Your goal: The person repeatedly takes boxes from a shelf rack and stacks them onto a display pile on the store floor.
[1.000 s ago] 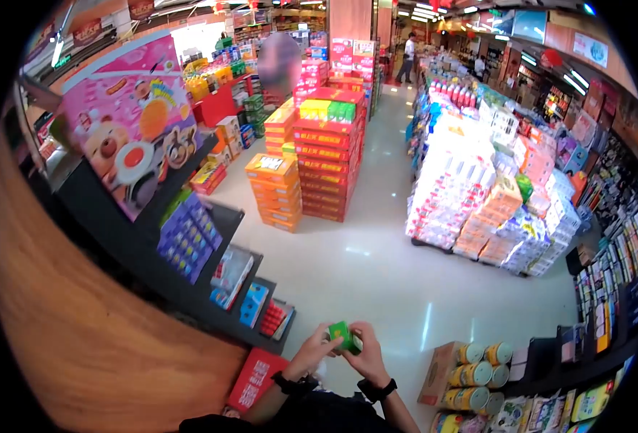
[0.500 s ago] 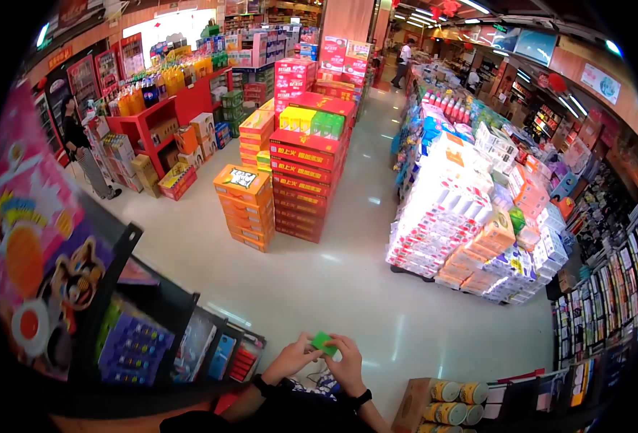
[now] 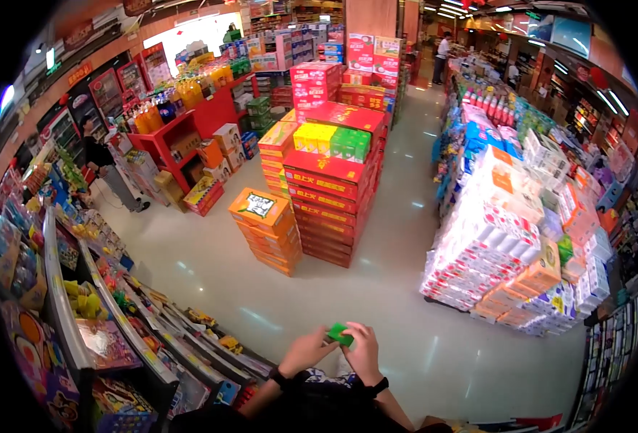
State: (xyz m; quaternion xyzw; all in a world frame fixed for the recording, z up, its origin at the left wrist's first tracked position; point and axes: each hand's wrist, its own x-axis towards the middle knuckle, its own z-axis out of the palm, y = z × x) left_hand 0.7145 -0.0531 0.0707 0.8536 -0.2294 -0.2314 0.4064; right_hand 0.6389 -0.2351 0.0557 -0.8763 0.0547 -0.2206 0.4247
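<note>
Between my two hands is a small, flat, bright green thing, boxy in outline; its exact kind is too small to make out. My left hand pinches its left side with the fingertips. My right hand grips it from the right, fingers curled over the top edge and hiding part of it. Dark bands circle both wrists. The hands are held in front of my body, above the shiny floor.
Shelves of packaged goods run along my left. Ahead rise stacked orange cartons and red cartons. A pile of white multipacks stands at right. A person stands far left; another person is down the aisle.
The view has turned left and moved forward, so the shelves at left show more and the cartons look nearer. Both hands keep hold of the green thing, which has tilted slightly.
</note>
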